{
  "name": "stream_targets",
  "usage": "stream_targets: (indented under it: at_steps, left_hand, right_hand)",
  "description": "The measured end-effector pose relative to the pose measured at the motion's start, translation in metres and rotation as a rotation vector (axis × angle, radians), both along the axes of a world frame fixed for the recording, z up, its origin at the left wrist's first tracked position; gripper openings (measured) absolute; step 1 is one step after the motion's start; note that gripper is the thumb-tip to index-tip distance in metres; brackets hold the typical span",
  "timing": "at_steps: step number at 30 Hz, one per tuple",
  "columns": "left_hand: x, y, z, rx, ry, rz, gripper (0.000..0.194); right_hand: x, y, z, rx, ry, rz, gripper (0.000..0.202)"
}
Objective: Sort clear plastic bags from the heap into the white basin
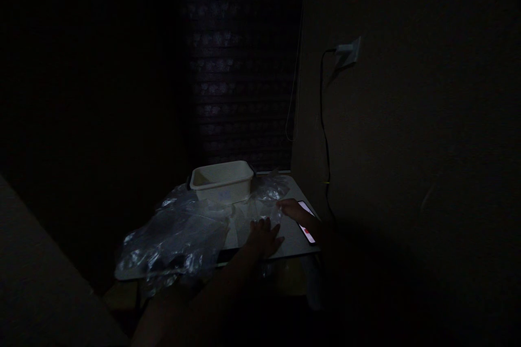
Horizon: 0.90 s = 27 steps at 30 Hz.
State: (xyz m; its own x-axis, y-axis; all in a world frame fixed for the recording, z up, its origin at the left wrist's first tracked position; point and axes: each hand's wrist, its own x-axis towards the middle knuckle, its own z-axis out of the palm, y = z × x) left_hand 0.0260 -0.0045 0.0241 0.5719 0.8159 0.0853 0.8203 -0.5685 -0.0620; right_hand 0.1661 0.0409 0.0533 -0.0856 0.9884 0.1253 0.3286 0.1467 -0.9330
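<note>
In dim light, my left hand (264, 238) lies on the small table (291, 248) with its fingers spread, pressing on a clear plastic bag (264, 210). My right hand (290, 207) is just beyond it to the right, its fingertips pinched at the bag's right edge. Behind both hands stands a cream plastic tub (222, 190) with dark handles at its ends. A larger crumpled sheet of clear plastic (175, 233) covers the table's left side and hangs over the front edge. Whether it joins the bag under my hands, I cannot tell.
A phone (308, 227) with a lit screen lies at the table's right edge, partly behind my right forearm. A charger (345, 49) is plugged in on the right wall, and its dark cable (323, 119) hangs down. A dark blind (240, 76) covers the far side.
</note>
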Motion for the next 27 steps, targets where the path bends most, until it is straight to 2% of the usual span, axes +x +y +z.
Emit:
stream_targets:
  at_steps: [5,10,14,18,22,27]
  left_hand:
    - [0.001,0.001,-0.001,-0.024,0.007,0.005,0.055]
    - [0.002,-0.001,0.0,-0.027,0.002,0.012,0.057]
    - [0.005,-0.005,0.002,-0.055,0.023,0.066,0.06]
    - [0.005,-0.007,0.01,-0.085,0.057,0.099,0.06]
    - [-0.011,-0.006,0.028,0.007,0.089,0.131,0.059]
    - [-0.05,0.003,0.048,0.13,0.126,0.25,0.04]
  right_hand:
    - [-0.001,0.0,0.004,-0.04,0.039,-0.016,0.016]
    - [-0.004,-0.009,0.011,-0.012,0.046,-0.013,0.014]
    - [-0.003,-0.017,0.016,0.022,0.085,-0.014,0.014]
    - [-0.002,-0.014,0.017,-0.078,0.15,0.03,0.016]
    - [-0.006,-0.006,0.013,-0.153,0.2,0.077,0.014]
    - [-0.021,0.002,0.002,-0.286,0.174,0.109,0.021]
